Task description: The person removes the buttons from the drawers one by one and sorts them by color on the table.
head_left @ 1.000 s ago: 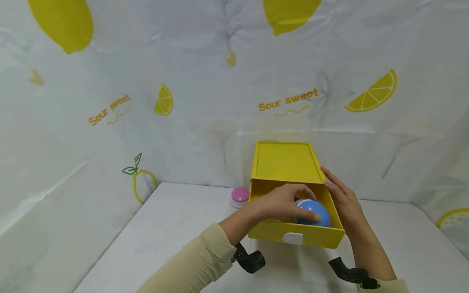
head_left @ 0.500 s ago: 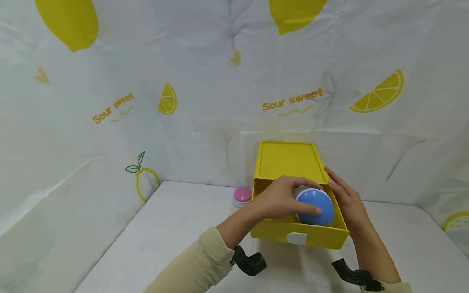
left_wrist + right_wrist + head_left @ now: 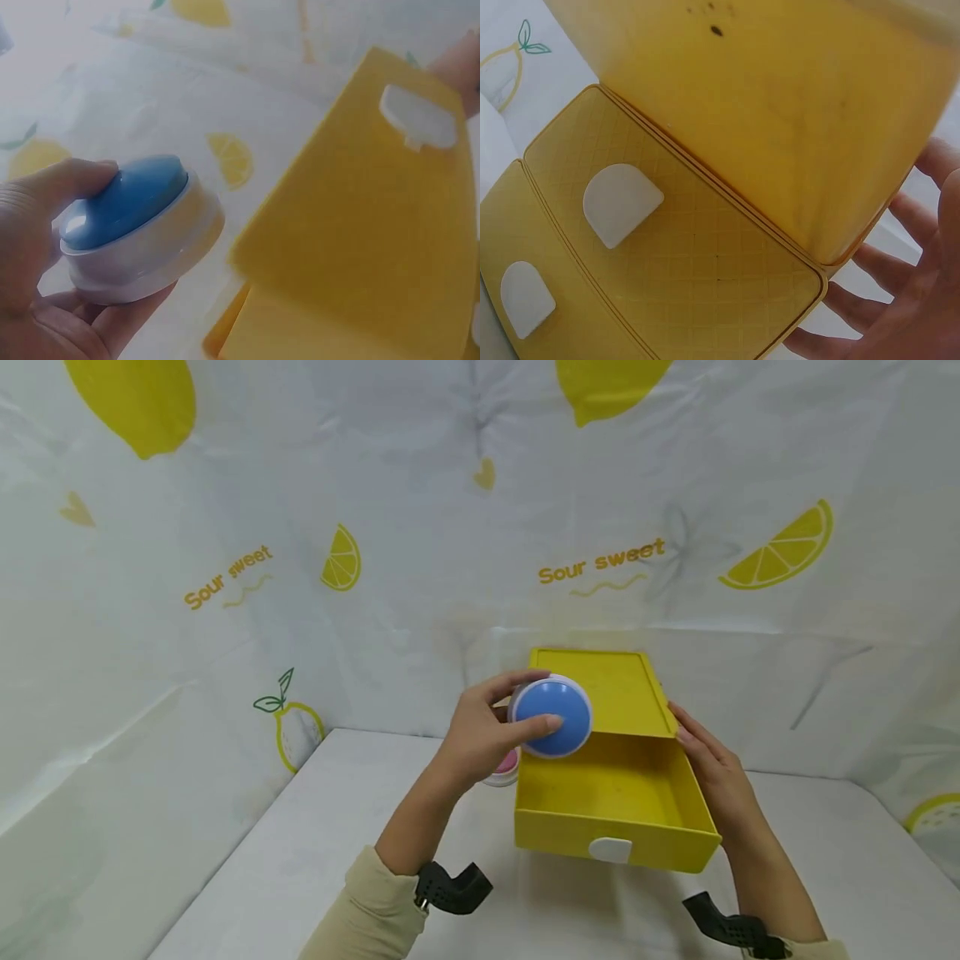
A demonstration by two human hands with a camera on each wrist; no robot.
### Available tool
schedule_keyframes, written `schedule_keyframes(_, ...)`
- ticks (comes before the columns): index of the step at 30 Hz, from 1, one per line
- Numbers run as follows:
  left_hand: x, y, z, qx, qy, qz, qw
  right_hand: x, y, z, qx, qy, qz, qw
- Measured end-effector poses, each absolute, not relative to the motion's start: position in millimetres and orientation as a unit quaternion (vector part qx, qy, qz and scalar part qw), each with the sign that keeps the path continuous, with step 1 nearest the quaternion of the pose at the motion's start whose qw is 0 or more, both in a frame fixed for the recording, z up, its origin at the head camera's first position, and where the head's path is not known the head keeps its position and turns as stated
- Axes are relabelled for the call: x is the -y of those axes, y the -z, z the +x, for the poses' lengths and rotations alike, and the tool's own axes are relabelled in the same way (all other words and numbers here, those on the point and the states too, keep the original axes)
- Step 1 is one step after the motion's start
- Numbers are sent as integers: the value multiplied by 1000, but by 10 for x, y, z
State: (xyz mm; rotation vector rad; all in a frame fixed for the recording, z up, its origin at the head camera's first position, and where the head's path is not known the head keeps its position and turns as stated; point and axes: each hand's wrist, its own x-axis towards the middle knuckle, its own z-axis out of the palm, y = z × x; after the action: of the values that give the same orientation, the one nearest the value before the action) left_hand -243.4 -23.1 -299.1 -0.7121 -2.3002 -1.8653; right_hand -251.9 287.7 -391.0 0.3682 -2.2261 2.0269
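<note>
Here, the left hand [image 3: 480, 727] holds a blue-domed, white-rimmed round plastic button [image 3: 564, 703], thumb on the dome and fingers curled beneath the base. The button is raised off the white-covered table [image 3: 315, 843], apart from the yellow plastic drawer cabinet [image 3: 600, 689] near the far edge. The cabinet's top drawer [image 3: 555, 831] stands pulled out, a white rounded tab [image 3: 611, 850] on its front. The right hand [image 3: 716, 777] rests along the cabinet's right side, fingers extended and spread. Partly hidden by the left wrist, a pink-domed white round button [image 3: 504, 766] sits just left of the cabinet, toward the table's far edge. Orange lettering [image 3: 602, 560] on the lemon-printed white sheet [image 3: 420, 468] behind reads "Sour sweet", twice.
</note>
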Motion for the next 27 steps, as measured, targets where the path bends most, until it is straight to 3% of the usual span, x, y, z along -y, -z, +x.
schedule_keyframes(6,503,3159,-2482,741,641,-182,85,-2905,3929,-2514,716,-685,128,47)
schedule_keyframes(15,842,3703,-2463,734,663,-86,120,-2865,3938,-2535,707,-689,152,49)
schedule_keyframes(27,985,4105,-2661,736,664,-49,118,-2873,3919,-2542,698,-701,144,41)
